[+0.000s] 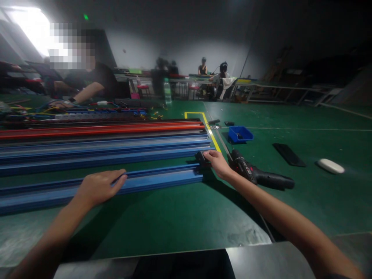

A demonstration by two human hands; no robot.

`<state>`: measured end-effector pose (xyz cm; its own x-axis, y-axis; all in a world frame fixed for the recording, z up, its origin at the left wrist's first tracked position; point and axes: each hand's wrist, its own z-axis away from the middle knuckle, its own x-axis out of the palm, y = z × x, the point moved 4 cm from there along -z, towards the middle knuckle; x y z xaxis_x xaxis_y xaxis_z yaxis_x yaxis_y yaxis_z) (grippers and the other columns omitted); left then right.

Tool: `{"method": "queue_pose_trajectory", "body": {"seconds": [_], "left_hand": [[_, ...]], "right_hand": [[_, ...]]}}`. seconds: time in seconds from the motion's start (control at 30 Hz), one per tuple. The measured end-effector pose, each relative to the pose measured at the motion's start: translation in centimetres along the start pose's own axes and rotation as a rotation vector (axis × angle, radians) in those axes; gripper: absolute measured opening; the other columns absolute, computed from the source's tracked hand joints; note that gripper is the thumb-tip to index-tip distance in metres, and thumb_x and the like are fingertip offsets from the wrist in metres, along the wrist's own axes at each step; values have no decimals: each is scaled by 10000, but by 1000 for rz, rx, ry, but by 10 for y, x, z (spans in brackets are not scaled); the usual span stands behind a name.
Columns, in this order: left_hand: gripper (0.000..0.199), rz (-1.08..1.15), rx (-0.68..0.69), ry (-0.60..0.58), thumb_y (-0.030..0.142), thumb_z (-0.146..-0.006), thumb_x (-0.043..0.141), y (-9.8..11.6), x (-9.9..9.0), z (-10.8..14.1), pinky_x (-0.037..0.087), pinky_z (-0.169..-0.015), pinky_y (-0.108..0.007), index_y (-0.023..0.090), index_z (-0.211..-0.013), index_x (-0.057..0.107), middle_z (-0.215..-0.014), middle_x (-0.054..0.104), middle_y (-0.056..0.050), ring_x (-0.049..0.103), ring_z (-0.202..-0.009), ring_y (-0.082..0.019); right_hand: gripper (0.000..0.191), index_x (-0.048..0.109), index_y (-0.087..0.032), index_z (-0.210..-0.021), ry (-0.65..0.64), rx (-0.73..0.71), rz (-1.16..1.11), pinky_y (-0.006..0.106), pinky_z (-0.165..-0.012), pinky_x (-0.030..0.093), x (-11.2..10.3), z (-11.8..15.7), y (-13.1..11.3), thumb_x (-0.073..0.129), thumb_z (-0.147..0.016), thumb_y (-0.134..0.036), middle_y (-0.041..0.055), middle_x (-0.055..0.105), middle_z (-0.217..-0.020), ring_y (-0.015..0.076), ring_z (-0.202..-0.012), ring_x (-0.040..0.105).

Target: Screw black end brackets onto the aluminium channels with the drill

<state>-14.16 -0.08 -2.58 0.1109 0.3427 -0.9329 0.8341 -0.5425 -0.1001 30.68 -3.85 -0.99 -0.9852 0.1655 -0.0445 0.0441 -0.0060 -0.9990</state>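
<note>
A long blue channel-shaped rail (pixel 162 179) lies across the green table in front of me. My left hand (pixel 100 186) rests over it, fingers wrapped across its top and gripping its edges. At the rail's right end, my right hand (pixel 216 161) pinches a small black block-like part (pixel 201 157), perhaps an end cap; its lower side sits close to the rail's opening, and I cannot tell whether it is seated. Just right of that hand lies a black cordless drill (pixel 250 170), its chuck pointing up and left.
Behind lie more blue rails (pixel 162 153) and red rails (pixel 145 128). A blue bin (pixel 240 134) with small dark parts, a black flat case (pixel 288 155) and a white oval object (pixel 330 166) are to the right. A co-worker (pixel 95 81) sits across, near wires and a bottle (pixel 167 91).
</note>
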Motion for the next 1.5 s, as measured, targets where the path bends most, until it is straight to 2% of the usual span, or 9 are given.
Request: {"method": "queue_pose_trajectory", "body": {"seconds": [0.17,0.37,0.53,0.67,0.8,0.93,1.13,1.3,1.5], "left_hand": [[487,4,-67,-89,487,-1007,428,-13,-8,18,610,-974,-463,228,-1167,809,-1229,790,-61,774,-1092,-323],[423,39,-133,-87,520,-964,456,-38,-15,41,608,-992,-465,319,-1074,811,-1167,807,67,781,-1069,-298],[464,40,-197,-119,555,-948,419,-59,-15,49,576,-1034,-489,330,-1087,800,-1193,799,71,757,-1125,-311],[556,-21,-203,-326,570,-971,374,-56,-27,31,570,-995,-479,254,-1140,800,-1211,801,-38,738,-1146,-343],[654,-57,-126,-428,581,-1032,301,-18,-50,-19,562,-890,-452,171,-1142,798,-1175,800,-125,740,-1104,-365],[697,63,110,-420,635,-1052,238,58,-57,-75,535,-916,-447,203,-1178,769,-1235,778,-118,730,-1110,-335],[750,268,439,-446,787,-971,377,163,-44,-117,530,-908,-426,207,-1347,670,-1268,760,-128,731,-1102,-329],[916,368,437,-540,871,-794,600,172,-24,-111,532,-942,-429,178,-1393,590,-1348,703,-157,702,-1140,-349],[737,477,371,-532,666,-787,744,159,-16,-104,516,-1003,-405,195,-1341,619,-1360,677,-111,669,-1186,-306]], "right_hand": [[558,551,-216,-721,-13,78,-129,304,-624,537,0,2,19,884,-586,-642,-29,600,-667,151,-622,580],[557,556,-202,-710,-108,106,-214,301,-665,528,0,3,22,985,-467,-461,-32,641,-695,146,-641,617],[452,594,-193,-748,-162,51,-188,270,-670,481,-1,7,20,956,-556,-383,-35,653,-731,126,-658,597],[465,545,-214,-783,-156,-16,-23,286,-660,478,-2,7,18,891,-642,-489,-22,654,-755,149,-672,602],[390,540,-222,-787,2,-119,532,296,-630,430,-8,10,9,744,-810,-554,24,666,-756,194,-694,612],[474,584,-214,-712,60,-117,1151,310,-584,356,-10,17,-2,574,-945,-626,90,683,-720,243,-673,640],[631,659,-196,-712,62,-79,1335,325,-598,382,-14,17,-3,411,-1030,-681,136,717,-741,275,-700,694],[452,650,-184,-1143,-88,-364,1192,324,-727,469,-8,20,1,564,-996,-603,110,732,-1081,260,-910,699],[517,624,-178,-1207,-249,-446,1162,400,-853,516,-3,26,5,679,-894,-585,138,684,-1180,310,-1032,669]]}}
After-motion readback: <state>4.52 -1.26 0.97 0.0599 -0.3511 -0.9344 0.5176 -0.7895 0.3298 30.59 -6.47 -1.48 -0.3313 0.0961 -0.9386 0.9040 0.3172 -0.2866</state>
